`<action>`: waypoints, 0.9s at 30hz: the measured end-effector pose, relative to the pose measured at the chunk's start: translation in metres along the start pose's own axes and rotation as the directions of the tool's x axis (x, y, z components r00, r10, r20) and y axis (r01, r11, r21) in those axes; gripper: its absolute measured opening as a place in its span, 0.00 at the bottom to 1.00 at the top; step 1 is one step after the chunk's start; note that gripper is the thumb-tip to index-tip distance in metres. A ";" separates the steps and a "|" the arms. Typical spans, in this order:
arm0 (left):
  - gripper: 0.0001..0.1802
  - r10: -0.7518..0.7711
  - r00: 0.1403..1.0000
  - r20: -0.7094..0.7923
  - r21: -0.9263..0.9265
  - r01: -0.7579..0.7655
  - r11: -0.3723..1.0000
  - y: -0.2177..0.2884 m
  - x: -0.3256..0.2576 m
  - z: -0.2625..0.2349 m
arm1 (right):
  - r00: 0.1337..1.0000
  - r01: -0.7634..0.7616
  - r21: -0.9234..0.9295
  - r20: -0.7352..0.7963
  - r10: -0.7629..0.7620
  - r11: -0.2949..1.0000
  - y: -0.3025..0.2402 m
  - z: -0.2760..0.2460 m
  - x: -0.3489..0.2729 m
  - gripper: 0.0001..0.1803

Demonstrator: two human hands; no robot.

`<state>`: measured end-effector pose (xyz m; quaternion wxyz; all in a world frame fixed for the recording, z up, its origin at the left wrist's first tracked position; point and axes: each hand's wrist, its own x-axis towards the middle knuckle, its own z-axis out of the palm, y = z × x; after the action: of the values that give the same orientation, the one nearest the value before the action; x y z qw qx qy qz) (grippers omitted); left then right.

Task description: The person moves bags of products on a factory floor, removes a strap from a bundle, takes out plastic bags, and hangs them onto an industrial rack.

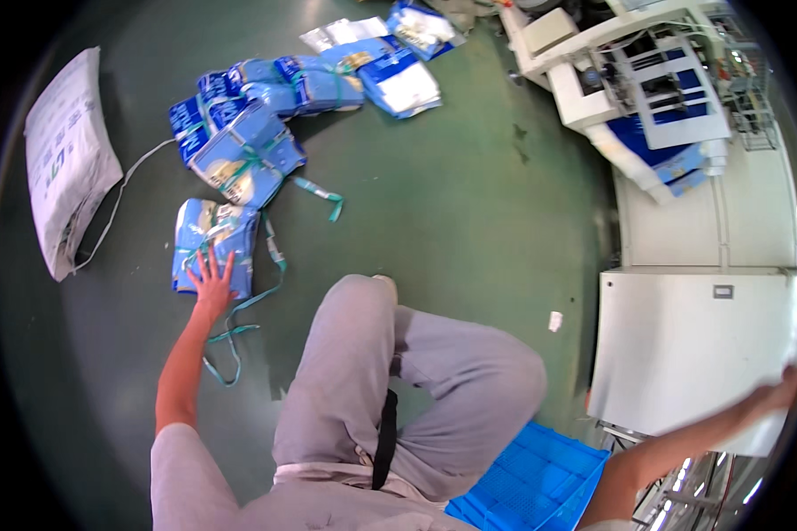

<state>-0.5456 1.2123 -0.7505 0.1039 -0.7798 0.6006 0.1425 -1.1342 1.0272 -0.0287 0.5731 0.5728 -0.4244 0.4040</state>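
Observation:
My left hand (211, 281) lies with fingers spread on the near bundle of blue printed plastic bags (239, 232), which is tied with green strap. A loose tail of green strap (255, 301) curls over the floor beside that bundle. Just beyond it sits a larger tied bundle of blue bags (255, 146). Far out to the right, my right hand (777, 392) reaches past the white machine cabinet to the picture's edge. It is smeared by motion, and a whitish thing shows by its fingers; whether it is gripped cannot be made out.
More blue bag bundles (319, 87) lie farther off, with loose bag stacks (401, 84) beyond. On the left stands a white woven sack (71, 164) trailing a cord. A white machine (664, 97) and its cabinet (682, 345) line the right. A blue plastic crate (540, 473) is beside my legs.

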 end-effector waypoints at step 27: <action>0.67 -0.055 0.998 0.019 0.045 0.054 0.998 -0.025 -0.003 0.015 | -0.575 -0.303 -0.730 0.653 -0.493 -0.613 -0.101 -0.130 -0.248 0.23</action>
<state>-0.5240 1.2263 -0.7640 0.1309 -0.7919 0.5811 0.1342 -1.1128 1.1608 -0.2934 0.7942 -0.0746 0.4820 -0.3624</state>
